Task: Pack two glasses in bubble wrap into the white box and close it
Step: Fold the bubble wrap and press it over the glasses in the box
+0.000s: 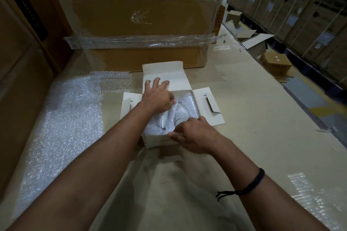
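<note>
- Nearest the camera, a black wristband (251, 184) circles the right forearm, and both arms stretch out over the table (253, 118).
- The right hand (189, 135) works the near right corner of the white box (155, 141). Its thumb lies along the near wall and its fingers curl down over the bundle inside. The tips are hidden, so it cannot be told whether they pinch the wrap or only push on it.
- Inside the box lie the wrapped glasses (180, 112), with bubble wrap bunched around them and one clear rim showing just beside the right hand.
- The left hand (157, 95) sits at the far left corner, fingers straight and spread on the lid flap (165, 73), thumb down against the wrap.
- The step in hand looks like settling and tucking the bundle. Packing seems done and closing has not begun: the right side flap (208, 107) and the left side flap (129, 107) lie splayed outward, and the lid is folded back.
- The next move probably calls for pressing the wrap below the walls, gently since it is glass. The side flaps then fold in and the lid comes over them.
- To the left, a loose bubble wrap sheet (62, 118) lies on the table.
- Beyond the box stands a big taped carton (139, 15), and stacked cartons (300, 15) line the far right.
</note>
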Action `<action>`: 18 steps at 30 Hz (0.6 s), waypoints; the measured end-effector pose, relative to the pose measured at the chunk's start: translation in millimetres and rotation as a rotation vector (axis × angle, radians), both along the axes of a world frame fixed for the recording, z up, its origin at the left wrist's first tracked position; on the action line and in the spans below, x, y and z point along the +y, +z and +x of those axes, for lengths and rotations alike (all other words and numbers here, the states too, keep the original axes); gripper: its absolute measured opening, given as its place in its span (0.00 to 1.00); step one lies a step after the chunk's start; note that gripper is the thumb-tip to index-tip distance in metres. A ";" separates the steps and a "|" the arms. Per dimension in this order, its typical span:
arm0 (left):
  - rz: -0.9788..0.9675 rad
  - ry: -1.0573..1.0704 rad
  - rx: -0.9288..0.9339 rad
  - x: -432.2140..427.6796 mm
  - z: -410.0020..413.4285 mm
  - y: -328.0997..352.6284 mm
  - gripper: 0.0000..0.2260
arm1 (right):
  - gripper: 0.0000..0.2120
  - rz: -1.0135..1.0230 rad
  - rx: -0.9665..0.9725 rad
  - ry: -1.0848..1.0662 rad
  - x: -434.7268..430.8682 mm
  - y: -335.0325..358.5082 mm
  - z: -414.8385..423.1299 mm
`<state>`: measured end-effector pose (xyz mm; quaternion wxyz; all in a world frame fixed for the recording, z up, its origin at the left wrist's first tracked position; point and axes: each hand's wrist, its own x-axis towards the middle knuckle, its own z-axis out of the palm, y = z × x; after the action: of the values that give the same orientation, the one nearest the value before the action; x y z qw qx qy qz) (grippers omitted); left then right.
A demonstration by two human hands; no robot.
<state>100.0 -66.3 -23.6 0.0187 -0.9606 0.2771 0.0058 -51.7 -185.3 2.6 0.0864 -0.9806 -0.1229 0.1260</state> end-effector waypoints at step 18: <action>0.015 0.062 0.101 4.7 -8.2 0.0 0.16 | 0.31 -0.025 0.004 0.026 1.2 -4.8 3.3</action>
<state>91.8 -61.6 -23.7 0.0119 -0.9670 0.2479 0.0569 -48.5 -184.1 -2.2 0.0729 -0.9796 -0.1339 0.1305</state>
